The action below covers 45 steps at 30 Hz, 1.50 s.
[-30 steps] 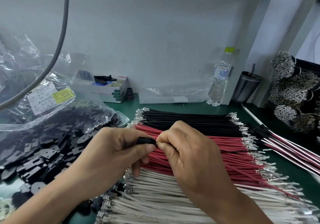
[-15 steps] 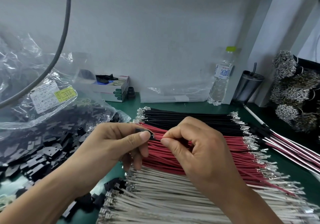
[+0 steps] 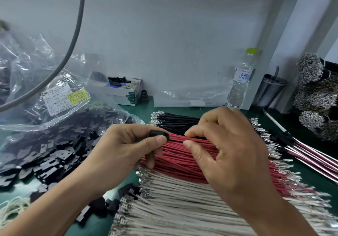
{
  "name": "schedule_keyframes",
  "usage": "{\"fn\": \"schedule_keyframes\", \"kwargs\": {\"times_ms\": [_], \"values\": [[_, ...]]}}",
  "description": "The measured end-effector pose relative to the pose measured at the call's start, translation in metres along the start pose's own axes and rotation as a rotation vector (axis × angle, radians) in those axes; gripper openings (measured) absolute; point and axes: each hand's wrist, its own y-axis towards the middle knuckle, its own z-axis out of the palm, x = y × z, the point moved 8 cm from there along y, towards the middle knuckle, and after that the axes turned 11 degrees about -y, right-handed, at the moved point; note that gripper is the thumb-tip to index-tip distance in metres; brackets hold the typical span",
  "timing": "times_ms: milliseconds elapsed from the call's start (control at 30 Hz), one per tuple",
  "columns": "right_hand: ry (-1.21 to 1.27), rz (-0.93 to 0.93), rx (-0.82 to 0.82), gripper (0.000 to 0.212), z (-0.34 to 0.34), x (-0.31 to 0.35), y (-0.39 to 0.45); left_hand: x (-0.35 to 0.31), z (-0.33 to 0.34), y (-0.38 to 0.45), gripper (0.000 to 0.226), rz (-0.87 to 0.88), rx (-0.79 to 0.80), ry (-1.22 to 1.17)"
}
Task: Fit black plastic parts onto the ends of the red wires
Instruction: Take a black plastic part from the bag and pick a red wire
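My left hand (image 3: 128, 149) pinches a small black plastic part (image 3: 158, 134) between thumb and forefinger, above the left end of the red wires (image 3: 182, 162). One red wire (image 3: 176, 137) runs from that part to my right hand (image 3: 230, 153), which pinches it between thumb and forefinger, the other fingers spread. The red wires lie in a flat row between black wires (image 3: 175, 121) and white wires (image 3: 173, 201), all with metal terminals on their ends.
Loose black parts (image 3: 54, 155) spill from a clear bag (image 3: 36, 111) on the left, with more by the white wires (image 3: 128, 192). A box (image 3: 128, 93), bottle (image 3: 241, 84) and cup (image 3: 268, 91) line the back wall. Wire bundles (image 3: 311, 93) and assembled wires (image 3: 314, 157) lie at right.
The hands were pressed together a second ago. They have drawn apart, the right hand shifting right and up, and a stretch of red wire now shows between them.
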Motion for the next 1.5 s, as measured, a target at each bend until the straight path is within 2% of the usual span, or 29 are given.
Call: {"fn": "schedule_keyframes", "kwargs": {"times_ms": [33,67,133,200,267,333,467,533,600,767,867,933,1000,1133,1400,1500], "values": [[0.041,-0.032,0.051,0.011,0.002,0.009,-0.001,-0.001,-0.002,0.000,0.024,0.004,-0.014,-0.010],[0.092,-0.056,0.182,0.016,0.012,0.019,-0.004,-0.002,-0.004,0.000,0.026,0.007,-0.019,-0.031],[0.157,-0.060,0.563,0.030,0.042,0.037,-0.017,-0.001,-0.003,0.001,0.029,0.009,-0.017,-0.061],[0.215,-0.046,0.770,0.036,0.060,0.042,-0.030,0.001,-0.002,0.001,0.030,0.012,-0.011,-0.056],[0.280,-0.010,0.810,0.029,0.065,0.039,-0.032,0.002,-0.002,0.001,0.028,0.018,-0.012,-0.044],[0.268,-0.023,0.772,0.027,0.064,0.038,-0.029,0.002,-0.004,0.001,0.027,0.022,-0.019,-0.030],[0.302,-0.068,0.812,0.043,0.059,0.044,-0.032,0.001,-0.007,0.000,0.029,0.028,-0.039,-0.014],[0.296,-0.084,0.832,0.031,0.058,0.045,-0.031,0.000,-0.007,0.000,0.030,0.033,-0.049,-0.004],[0.289,-0.069,0.825,0.020,0.056,0.043,-0.029,0.000,-0.008,0.000,0.031,0.035,-0.056,-0.006],[0.254,-0.005,0.786,0.008,0.057,0.035,-0.029,0.003,-0.008,0.001,0.027,0.028,-0.059,-0.033],[0.429,0.187,0.709,0.003,0.050,0.013,-0.020,0.004,-0.011,0.001,0.024,0.011,-0.069,-0.077],[0.489,0.297,0.567,0.007,0.038,-0.006,-0.011,0.004,-0.013,0.002,0.024,-0.003,-0.073,-0.087],[0.387,0.275,0.419,0.007,0.027,-0.014,-0.005,0.004,-0.012,0.001,0.028,-0.016,-0.064,-0.129],[0.279,0.242,0.272,0.010,0.023,-0.010,-0.005,0.005,-0.010,0.002,0.030,-0.029,-0.043,-0.178],[0.263,0.149,0.149,0.006,0.016,-0.004,-0.006,0.007,-0.012,0.002,0.031,-0.051,-0.067,-0.226],[0.129,0.068,0.122,0.011,0.013,0.003,-0.004,0.007,-0.011,0.002,0.031,-0.056,-0.051,-0.223]]}}
